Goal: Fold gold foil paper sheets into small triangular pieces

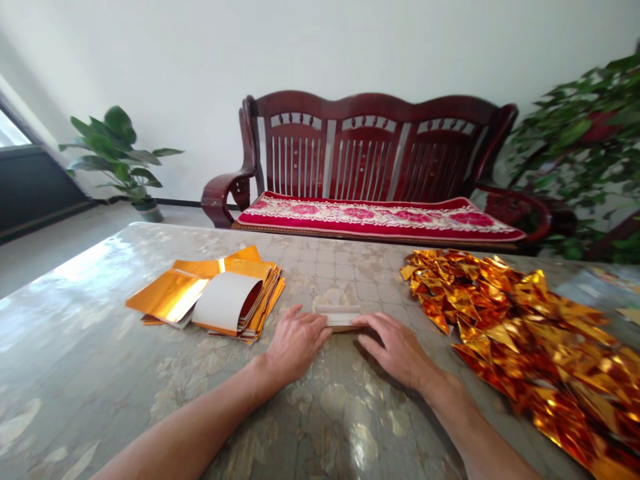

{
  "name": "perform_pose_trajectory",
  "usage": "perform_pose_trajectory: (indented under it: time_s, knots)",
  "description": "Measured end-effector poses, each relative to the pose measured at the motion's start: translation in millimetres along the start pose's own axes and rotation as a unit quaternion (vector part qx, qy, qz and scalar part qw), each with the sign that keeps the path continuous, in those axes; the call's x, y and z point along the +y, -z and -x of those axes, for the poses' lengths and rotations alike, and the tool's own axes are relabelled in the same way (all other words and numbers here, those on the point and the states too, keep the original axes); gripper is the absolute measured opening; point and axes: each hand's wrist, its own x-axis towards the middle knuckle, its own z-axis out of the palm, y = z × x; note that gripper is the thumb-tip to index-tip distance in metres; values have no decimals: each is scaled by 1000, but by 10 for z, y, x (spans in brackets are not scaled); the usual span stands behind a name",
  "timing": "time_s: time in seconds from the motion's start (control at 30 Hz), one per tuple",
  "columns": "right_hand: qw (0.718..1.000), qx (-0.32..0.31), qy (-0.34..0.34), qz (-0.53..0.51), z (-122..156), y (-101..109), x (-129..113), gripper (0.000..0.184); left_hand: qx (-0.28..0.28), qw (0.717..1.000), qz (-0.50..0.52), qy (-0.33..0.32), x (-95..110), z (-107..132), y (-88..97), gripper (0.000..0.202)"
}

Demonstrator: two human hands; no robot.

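Note:
A small folded strip of joss paper (341, 320), pale side up, lies on the table in front of me, its crease running left to right. My left hand (299, 339) presses on the strip's left end, fingers together. At the opposite end, my right hand (396, 345) grips the paper between thumb and fingertips. What lies beneath the fingers is hidden. To the left is a stack of gold foil paper sheets (170, 293), some bent over to show a pale back. A long heap of folded gold foil pieces (520, 327) spreads along the right side.
The table (165, 400) has a glossy, patterned cover. Behind it stands a dark red wooden bench (367, 157) with a red floral cushion (360, 215). A potted plant (123, 157) is at the back left, leafy greenery (580, 127) at the right. Clear plastic (595, 287) lies beyond the heap.

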Motion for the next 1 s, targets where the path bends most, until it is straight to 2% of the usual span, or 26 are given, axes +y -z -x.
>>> perform_pose_trajectory:
  time_s: [0.03, 0.17, 0.37, 0.53, 0.67, 0.83, 1.0]
  knots:
    - [1000, 11, -20, 3, -14, -17, -8, 24, 1, 1000, 4, 15, -1, -12, -3, 27]
    - [992, 55, -81, 76, -87, -114, -63, 35, 11, 999, 16, 46, 0, -64, 1, 27]
    - [978, 103, -121, 138, -165, -216, -160, 27, 36, 996, 4, 77, -18, -109, -29, 16]
    - [978, 122, -123, 116, -186, -260, -151, 12, 44, 995, 0, 94, -45, -143, -63, 12]
    - [981, 127, -107, 96, -193, -268, -152, 14, 41, 995, -17, 92, -31, -161, -61, 18]
    - [983, 122, -76, 114, -196, -265, -167, 24, 44, 995, -18, 87, -17, -146, -77, 12]
    - [980, 123, -69, 137, -196, -291, -149, 23, 46, 994, -19, 95, -4, -141, -94, 11]
